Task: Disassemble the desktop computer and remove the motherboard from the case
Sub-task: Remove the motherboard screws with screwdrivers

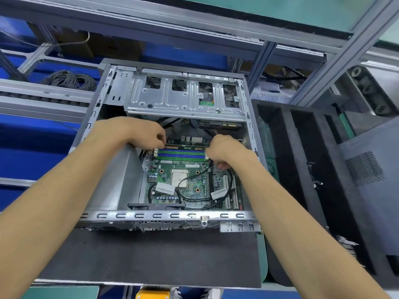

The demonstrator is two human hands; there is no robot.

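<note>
Pinching each end of the memory stick, the left hand and right hand should lift evenly, straight up from the motherboard lying in the case. Beyond both hands, the drive cage overhangs, limiting room.

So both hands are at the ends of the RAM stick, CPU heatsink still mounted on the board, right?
Not quite. The left hand and right hand are at the ends of the RAM stick, but the head view shows no heatsink: the bare CPU sits exposed on the motherboard.
</note>
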